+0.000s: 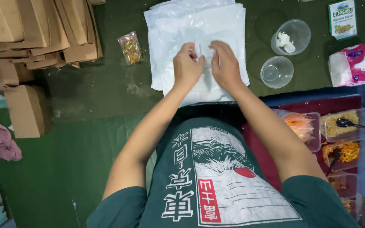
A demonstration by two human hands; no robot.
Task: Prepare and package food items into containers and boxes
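Left hand (187, 65): pressed down on the top sheet of the plastic bag stack (199, 29), fingers curled together, pinching at a small fold of thin film near the middle.
Right hand (224, 65): just beside the left, thumb and fingers closed on the same fold, tugging at the top bag's edge.
Plastic bag stack: white, thin, lying flat straight ahead of both hands, far end reaching the top of the view.
Progress, judged: top bag gripped but not yet lifted or opened; nothing visible inside any bag; stack looks thick, so most of the pile untouched.
Small filled packet (130, 47): clear, with yellowish-brown contents, lying alone left of the stack, well apart from the hands.
Clear plastic cups (277, 71): two, right of the stack; nearer one empty, farther one holding crumpled white bits.
Green-and-white carton (342, 19): upright at far right.
Tissue pack (353, 63): pink and white, one sheet sticking up.
Food trays (345, 122): clear containers at the right, holding noodles and orange-brown snacks, spoons resting in two.
Cardboard boxes (39, 29): brown, folded flat and piled at far left, one assembled below them.
Pink cloth (0, 141): bunched at the left edge.
Surface: green floor mat (93, 126), scuffed and dusty, with a dark red patch and blue area on the right.
Room: seen from above only; walls out of view.
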